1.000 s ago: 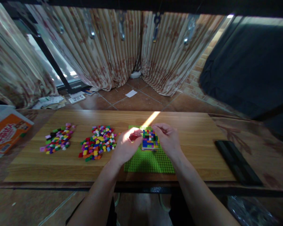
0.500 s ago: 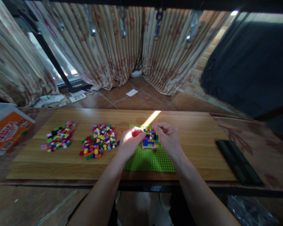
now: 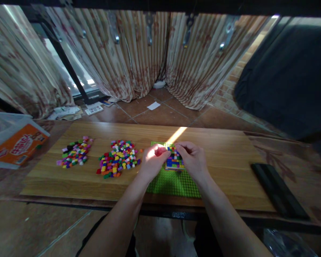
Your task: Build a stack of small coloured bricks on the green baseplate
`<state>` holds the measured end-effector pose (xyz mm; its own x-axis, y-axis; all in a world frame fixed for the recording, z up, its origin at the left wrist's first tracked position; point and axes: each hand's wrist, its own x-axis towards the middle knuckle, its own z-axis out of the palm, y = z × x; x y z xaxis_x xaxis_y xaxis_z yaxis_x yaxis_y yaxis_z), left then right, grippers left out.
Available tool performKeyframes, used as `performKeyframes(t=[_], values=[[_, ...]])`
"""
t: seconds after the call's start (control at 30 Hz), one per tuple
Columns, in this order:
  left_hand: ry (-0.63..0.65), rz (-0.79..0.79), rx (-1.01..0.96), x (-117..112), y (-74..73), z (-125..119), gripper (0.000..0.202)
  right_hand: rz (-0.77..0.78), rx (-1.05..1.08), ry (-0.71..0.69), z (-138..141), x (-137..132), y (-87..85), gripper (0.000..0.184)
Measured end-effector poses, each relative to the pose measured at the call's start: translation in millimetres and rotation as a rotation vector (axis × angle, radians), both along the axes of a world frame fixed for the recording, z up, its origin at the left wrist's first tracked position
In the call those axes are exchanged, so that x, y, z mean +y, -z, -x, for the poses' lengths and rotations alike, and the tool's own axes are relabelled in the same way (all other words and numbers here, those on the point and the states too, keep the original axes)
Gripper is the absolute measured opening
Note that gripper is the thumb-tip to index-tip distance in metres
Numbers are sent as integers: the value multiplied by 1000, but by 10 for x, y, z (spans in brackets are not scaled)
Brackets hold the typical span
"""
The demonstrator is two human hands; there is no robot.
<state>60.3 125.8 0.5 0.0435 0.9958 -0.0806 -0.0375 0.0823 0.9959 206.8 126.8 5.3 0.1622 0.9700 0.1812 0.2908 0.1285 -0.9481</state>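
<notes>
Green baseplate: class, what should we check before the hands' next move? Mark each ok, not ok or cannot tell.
1. Green baseplate lying flat on the wooden board: ok.
2. Brick block on the baseplate: ok.
3. Left hand and right hand at opposite sides of the block: ok.
4. Block's top fully visible: not ok, the hands cover part.
5. Loose brick held in either hand: cannot tell.

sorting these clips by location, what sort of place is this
Probably a room in a home, though it could be a workspace: long patterned curtains hang at the back, the floor is tiled, and small colourful bricks lie on a wooden tabletop.
</notes>
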Motion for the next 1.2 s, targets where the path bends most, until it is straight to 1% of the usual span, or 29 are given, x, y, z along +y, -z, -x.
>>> performKeyframes(t=[0.13,0.23,0.27,0.3,0.4,0.5,0.57,0.63,0.7,0.87,0.97,1.03,1.13,1.2], values=[[0,-49,99,6,-8,79,22,16,13,-12,-32,-13,-13,20],[-65,-76,185,80,-12,294,23,46,20,-8,-39,-20,-16,22],[-99,-101,237,112,-13,395,21,52,24,-8,-37,-22,-21,23],[-107,-138,305,142,-14,504,16,56,26,-6,-33,-25,-29,23],[-101,-189,518,206,-20,820,6,50,15,14,-20,-30,-54,22],[-98,-209,748,216,-21,1002,10,37,-1,17,-16,-28,-56,20],[-67,-233,881,203,-15,1021,11,33,-13,9,-19,-24,-42,21],[-28,-263,972,188,-7,980,11,28,-39,10,-24,-21,-26,22],[-5,-283,1033,176,1,912,12,21,-63,18,-28,-19,-16,23],[17,-265,1161,167,-1,801,11,34,-81,9,-30,-19,-25,24],[0,-291,1141,171,-12,798,11,27,-70,9,-31,-18,-37,22],[-19,-338,1035,181,-18,793,10,15,-61,19,-36,-13,-47,22],[-7,-372,753,191,-35,733,11,-4,-66,53,-58,6,-63,21],[14,-353,525,176,-61,649,11,-21,-59,73,-79,23,-69,21]])
